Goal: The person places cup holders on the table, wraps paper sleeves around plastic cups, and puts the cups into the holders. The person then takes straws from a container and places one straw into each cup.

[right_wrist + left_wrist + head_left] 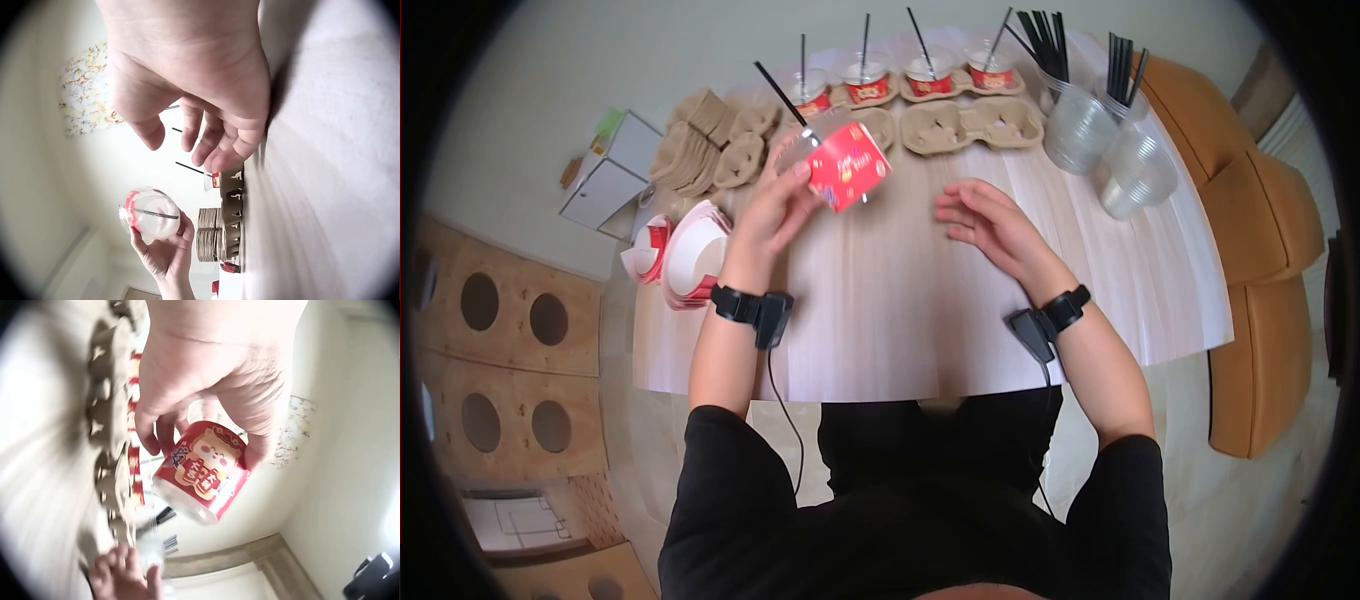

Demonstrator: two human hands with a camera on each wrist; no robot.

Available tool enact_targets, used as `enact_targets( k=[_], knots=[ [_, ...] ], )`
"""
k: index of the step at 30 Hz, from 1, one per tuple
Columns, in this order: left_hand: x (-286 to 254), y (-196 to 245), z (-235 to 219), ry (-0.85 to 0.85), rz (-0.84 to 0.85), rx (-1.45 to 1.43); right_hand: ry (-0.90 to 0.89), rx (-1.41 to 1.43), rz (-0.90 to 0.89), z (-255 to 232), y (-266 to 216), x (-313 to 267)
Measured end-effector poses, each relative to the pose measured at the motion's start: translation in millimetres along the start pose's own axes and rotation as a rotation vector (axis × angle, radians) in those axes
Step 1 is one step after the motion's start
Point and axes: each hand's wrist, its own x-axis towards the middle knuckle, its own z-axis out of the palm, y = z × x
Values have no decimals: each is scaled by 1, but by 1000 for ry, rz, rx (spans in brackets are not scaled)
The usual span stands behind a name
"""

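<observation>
My left hand (772,208) grips a clear plastic cup with a red printed sleeve (850,167), held tilted above the table, a black straw (781,94) standing in it. In the left wrist view the sleeve (206,459) shows a cartoon figure, with thumb and fingers of the left hand (212,369) around the cup. My right hand (992,226) hovers over the table with relaxed, slightly bent fingers and holds nothing. From the right wrist, the right hand (194,81) is nearer, and the cup (153,214) is beyond it.
Sleeved cups with straws (868,88) stand in pulp carriers along the back; another carrier (971,125) lies before them. Stacked carriers (685,160) are at back left, red-and-white paper sleeves (697,256) at left. Clear cup stacks (1080,128) and black straws (1046,45) stand at right.
</observation>
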Motion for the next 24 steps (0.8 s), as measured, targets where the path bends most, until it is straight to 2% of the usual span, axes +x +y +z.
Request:
enact_targets(
  k=[1,2,3,4,6,9,12,15,19,24],
  knots=[
    [-8,-13,3,-133,-141,-122,23,0,4,1,1,0],
    [-14,-24,9,-265,-281,-246,-46,35,-51,2,3,1],
    [-19,-35,16,-272,-299,-261,-115,70,-105,3,5,0],
    [-24,-45,27,-346,-356,-266,-93,69,-100,5,4,-1],
    [-28,-59,48,-477,-451,-284,-230,132,-167,12,-1,-4],
    [-26,-80,58,-511,-517,-275,-194,93,-214,13,-1,-5],
    [-24,-90,71,-445,-447,-411,-210,-35,-178,13,-5,-6],
    [-26,-95,70,-391,-450,-430,-164,-87,-173,9,0,-1],
    [-29,-102,71,-457,-360,-327,-177,-175,-201,5,7,1],
    [-25,-95,70,-469,-393,-335,-27,-192,-215,5,2,-2]
  ],
)
